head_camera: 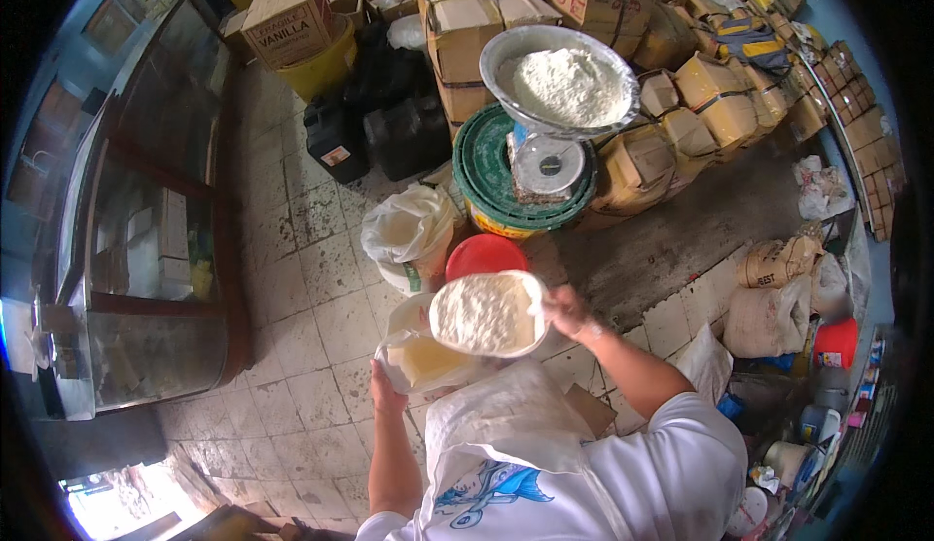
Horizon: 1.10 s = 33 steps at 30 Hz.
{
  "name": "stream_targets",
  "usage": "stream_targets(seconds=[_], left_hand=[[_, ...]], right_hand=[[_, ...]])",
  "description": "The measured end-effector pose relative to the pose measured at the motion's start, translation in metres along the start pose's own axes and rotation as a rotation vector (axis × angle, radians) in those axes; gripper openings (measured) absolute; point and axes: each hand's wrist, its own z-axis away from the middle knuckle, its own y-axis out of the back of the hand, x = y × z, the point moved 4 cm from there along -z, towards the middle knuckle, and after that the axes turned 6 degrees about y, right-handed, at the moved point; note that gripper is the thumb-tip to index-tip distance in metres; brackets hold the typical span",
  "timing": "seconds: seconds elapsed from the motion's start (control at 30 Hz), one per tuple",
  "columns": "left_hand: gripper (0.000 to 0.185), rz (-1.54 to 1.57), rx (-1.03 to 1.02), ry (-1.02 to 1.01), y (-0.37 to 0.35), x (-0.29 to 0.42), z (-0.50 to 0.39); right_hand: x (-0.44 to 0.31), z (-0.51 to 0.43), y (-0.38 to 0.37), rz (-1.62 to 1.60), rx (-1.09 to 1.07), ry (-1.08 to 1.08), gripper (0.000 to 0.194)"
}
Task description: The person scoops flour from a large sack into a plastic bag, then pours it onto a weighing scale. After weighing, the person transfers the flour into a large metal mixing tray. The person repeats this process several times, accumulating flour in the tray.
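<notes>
My right hand (570,312) grips the right rim of a pale tub of white powder (478,312), held tilted above a plastic-lined container (423,366). At that container's left edge, my left hand (388,388) holds its rim and plastic liner; pale yellowish material shows inside. Further ahead, a metal bowl (496,77) heaped with white powder (573,83) rests on a dial scale (551,165). The scale stands on the green lid (478,169) of a large bucket. A red round lid or container (487,255) lies just beyond the tub, partly hidden by it.
An open white sack (408,227) stands left of the red item. Black jerrycans (408,136) and taped cardboard boxes (467,30) are beyond. A glass-fronted cabinet (153,234) flanks the left side; sacks (770,318) and a red bucket (835,342) are at right.
</notes>
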Motion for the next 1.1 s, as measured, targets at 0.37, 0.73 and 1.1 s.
stream_targets(seconds=[0.37,0.73,1.1], left_hand=[[0.061,0.100,-0.120,-0.103,-0.019,-0.017,-0.002],[0.061,0.149,0.219,-0.098,0.007,-0.030,0.009],[0.056,0.154,0.079,-0.176,-0.020,-0.026,0.019]], right_hand=[[-0.323,-0.071,0.170,0.404,0.577,0.219,0.040],[-0.373,-0.228,0.135,2.128,0.230,0.550,0.040],[-0.342,-0.265,0.119,2.287,0.085,0.608,0.032]])
